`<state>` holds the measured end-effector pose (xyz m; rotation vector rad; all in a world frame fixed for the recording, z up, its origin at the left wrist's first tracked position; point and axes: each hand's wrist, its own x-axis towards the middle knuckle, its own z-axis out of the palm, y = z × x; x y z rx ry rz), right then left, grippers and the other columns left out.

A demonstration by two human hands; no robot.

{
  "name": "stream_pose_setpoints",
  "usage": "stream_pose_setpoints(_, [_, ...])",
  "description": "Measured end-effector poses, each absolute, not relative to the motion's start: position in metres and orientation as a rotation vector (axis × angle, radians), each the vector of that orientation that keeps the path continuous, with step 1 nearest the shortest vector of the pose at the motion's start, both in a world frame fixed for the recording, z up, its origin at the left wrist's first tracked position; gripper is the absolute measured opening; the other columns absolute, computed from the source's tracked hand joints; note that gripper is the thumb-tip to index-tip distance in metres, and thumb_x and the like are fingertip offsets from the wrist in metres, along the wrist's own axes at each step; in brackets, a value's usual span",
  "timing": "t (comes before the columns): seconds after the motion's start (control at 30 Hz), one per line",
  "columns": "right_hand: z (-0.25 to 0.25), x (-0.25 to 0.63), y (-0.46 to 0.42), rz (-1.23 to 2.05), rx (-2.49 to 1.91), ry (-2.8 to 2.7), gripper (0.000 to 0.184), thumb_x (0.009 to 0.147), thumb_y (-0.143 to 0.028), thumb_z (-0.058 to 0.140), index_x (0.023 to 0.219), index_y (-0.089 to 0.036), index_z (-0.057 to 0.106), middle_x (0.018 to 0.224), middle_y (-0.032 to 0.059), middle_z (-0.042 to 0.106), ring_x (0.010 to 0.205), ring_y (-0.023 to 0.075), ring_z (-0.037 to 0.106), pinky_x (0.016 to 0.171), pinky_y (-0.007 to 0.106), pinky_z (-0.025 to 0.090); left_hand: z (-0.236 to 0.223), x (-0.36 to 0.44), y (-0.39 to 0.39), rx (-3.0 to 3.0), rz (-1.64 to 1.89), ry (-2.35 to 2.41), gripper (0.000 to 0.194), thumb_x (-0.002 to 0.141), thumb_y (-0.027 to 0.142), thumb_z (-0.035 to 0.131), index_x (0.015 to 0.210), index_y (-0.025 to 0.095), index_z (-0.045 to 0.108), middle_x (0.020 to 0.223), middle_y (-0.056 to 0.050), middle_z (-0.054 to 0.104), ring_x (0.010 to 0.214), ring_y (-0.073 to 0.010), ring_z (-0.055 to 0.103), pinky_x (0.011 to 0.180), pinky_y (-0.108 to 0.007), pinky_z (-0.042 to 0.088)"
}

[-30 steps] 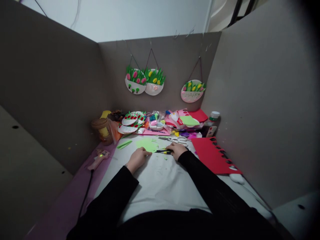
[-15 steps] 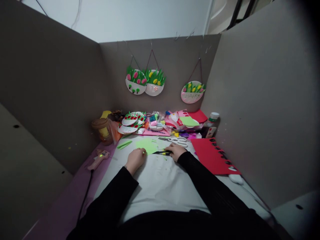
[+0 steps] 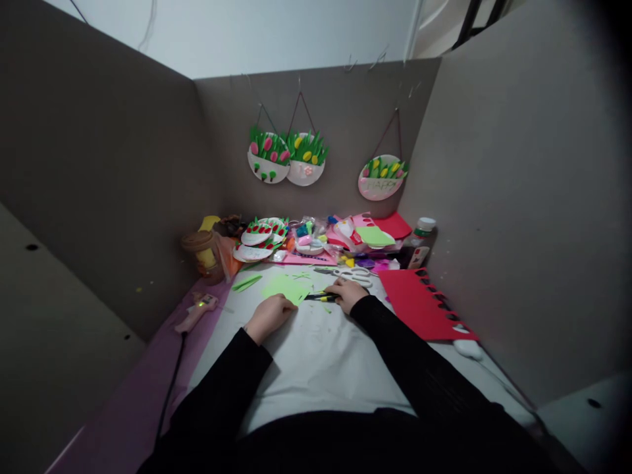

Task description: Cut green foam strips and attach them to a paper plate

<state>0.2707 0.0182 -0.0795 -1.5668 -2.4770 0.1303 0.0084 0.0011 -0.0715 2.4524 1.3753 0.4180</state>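
A light green sheet of paper (image 3: pixel 282 287) lies on the white table cover. Its near right corner is pinched by my left hand (image 3: pixel 270 317), whose fingers are closed. From the right, my right hand (image 3: pixel 348 294) is closed on slim black-and-yellow scissors (image 3: pixel 320 297), with their handles mostly hidden under the fingers. The scissors point left, and their tips are close to the paper's right edge. Small green scraps (image 3: pixel 328 310) are scattered around the tips. Folded green strips (image 3: pixel 246 283) rest to the left of the sheet.
White-handled scissors (image 3: pixel 356 276) lie behind my right hand. Red paper (image 3: pixel 417 304) with a cut edge is at the right, near a bottle (image 3: pixel 421 240). A pink glue gun (image 3: pixel 196 312) sits left. Decorated paper plates (image 3: pixel 255 253) and craft supplies line the back.
My left hand has shifted slightly right along the green paper, and the sheet's near corner has turned with it. The right hand stays nearly in place with the scissors.
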Motion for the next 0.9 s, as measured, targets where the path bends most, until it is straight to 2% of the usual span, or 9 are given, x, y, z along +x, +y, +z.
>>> stream_pose_setpoints(0.23, [-0.082,0.275,0.019,0.18,-1.548,-2.499,0.046,0.071,-0.012,0.054,0.113,-0.029,0.06,0.103,0.0049,0.056,0.092,0.0199,0.052,0.08,0.029,0.035,-0.07,0.005,0.0,2.451,0.355,1.402,0.027,0.081,0.035,0.049,0.09,0.025,0.071,0.086,-0.006,0.068,0.079,-0.0187,0.06,0.068,-0.024,0.041])
stream_pose_setpoints(0.63, [-0.077,0.269,0.015,0.224,-1.511,-2.535,0.046,0.071,-0.012,0.054,0.114,-0.03,0.059,0.104,0.0048,0.055,0.097,0.0209,0.051,0.082,0.031,0.035,-0.073,0.004,0.004,2.446,0.337,1.353,0.025,0.079,0.033,0.049,0.086,0.023,0.071,0.084,-0.005,0.068,0.076,-0.0171,0.059,0.065,-0.023,0.038])
stream_pose_setpoints(0.7, [-0.076,0.27,0.015,0.222,-1.514,-2.542,0.046,0.071,-0.012,0.054,0.114,-0.03,0.059,0.105,0.0051,0.055,0.097,0.0208,0.051,0.082,0.031,0.035,-0.072,0.004,0.003,2.438,0.361,1.38,0.024,0.078,0.028,0.049,0.092,0.023,0.069,0.08,-0.004,0.067,0.072,-0.0154,0.057,0.061,-0.022,0.036])
stream_pose_setpoints(0.83, [-0.075,0.267,0.012,0.215,-1.504,-2.56,0.046,0.071,-0.013,0.055,0.114,-0.029,0.058,0.105,0.0056,0.055,0.096,0.0205,0.052,0.081,0.03,0.035,-0.072,0.004,0.001,2.383,0.381,1.454,0.037,0.075,0.021,0.049,0.11,0.023,0.059,0.07,0.001,0.063,0.062,-0.0125,0.054,0.056,-0.019,0.034])
stream_pose_setpoints(0.9, [-0.074,0.262,0.01,0.224,-1.484,-2.577,0.047,0.071,-0.013,0.055,0.114,-0.03,0.058,0.105,0.0052,0.055,0.095,0.0205,0.052,0.08,0.03,0.035,-0.071,0.004,0.002,2.404,0.352,1.425,0.041,0.075,0.02,0.048,0.114,0.025,0.058,0.073,0.001,0.063,0.064,-0.0123,0.054,0.057,-0.019,0.035])
